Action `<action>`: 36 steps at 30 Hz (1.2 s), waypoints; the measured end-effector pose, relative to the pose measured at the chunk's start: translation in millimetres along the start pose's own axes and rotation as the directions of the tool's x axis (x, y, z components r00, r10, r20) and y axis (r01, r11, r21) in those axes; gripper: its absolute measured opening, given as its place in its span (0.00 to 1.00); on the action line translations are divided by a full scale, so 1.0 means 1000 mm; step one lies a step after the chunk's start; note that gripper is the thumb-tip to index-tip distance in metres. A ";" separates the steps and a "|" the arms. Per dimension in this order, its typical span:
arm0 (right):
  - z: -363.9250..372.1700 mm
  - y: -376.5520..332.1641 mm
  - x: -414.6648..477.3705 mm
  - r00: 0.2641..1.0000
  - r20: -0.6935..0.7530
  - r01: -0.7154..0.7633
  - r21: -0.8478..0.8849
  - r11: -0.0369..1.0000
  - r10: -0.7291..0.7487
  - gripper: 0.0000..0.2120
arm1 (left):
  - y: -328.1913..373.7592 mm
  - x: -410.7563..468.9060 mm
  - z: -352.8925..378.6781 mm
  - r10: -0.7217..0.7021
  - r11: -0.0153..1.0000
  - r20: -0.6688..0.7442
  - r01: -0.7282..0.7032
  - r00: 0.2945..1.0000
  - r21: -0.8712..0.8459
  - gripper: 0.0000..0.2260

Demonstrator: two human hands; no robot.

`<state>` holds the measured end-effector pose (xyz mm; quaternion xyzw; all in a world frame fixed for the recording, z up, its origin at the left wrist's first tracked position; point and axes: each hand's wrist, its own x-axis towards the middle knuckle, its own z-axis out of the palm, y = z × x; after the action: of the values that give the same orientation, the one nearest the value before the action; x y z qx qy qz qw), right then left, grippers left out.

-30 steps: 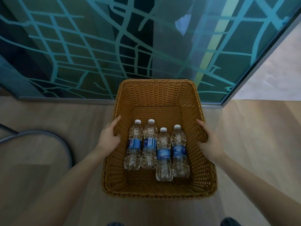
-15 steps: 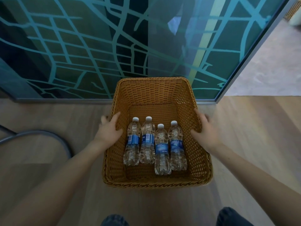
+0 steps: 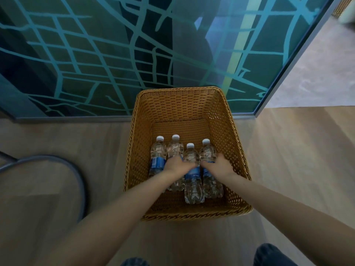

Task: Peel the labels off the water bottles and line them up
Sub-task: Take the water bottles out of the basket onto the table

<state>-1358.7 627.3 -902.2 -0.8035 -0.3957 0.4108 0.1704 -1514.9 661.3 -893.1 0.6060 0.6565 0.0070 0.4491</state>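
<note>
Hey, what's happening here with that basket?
A person reaches into a wicker basket holding four water bottles that lie side by side. The left hand grips the second bottle from the left, the right hand grips the rightmost bottle. The blue labels in view are still on.

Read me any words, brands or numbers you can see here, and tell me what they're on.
Leftmost bottle's blue label: white print, too blurred to read.
Third bottle's label: same, unreadable.
Second bottle: label hidden under left hand.
Fourth bottle: label mostly under right hand.
Glass wall: line pattern, no words.
</note>
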 end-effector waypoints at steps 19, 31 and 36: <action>0.017 0.026 0.014 0.936 0.231 -0.228 -0.177 0.958 0.265 0.41 | -0.032 -0.010 0.075 -0.038 0.999 0.103 0.042 0.994 -0.033 0.39; 0.014 0.029 0.014 0.930 0.181 -0.329 0.014 0.944 0.321 0.42 | -0.032 -0.011 0.075 -0.087 0.992 -0.077 0.080 0.993 -0.100 0.38; 0.012 0.029 0.012 0.919 0.179 -0.371 0.097 0.924 0.350 0.44 | -0.034 -0.011 0.071 -0.069 0.994 -0.108 0.060 0.992 -0.090 0.36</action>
<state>-1350.1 618.0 -933.3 -0.8148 -0.2256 0.5222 0.1114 -1500.6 606.0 -947.6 0.5631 0.6988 0.0547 0.4377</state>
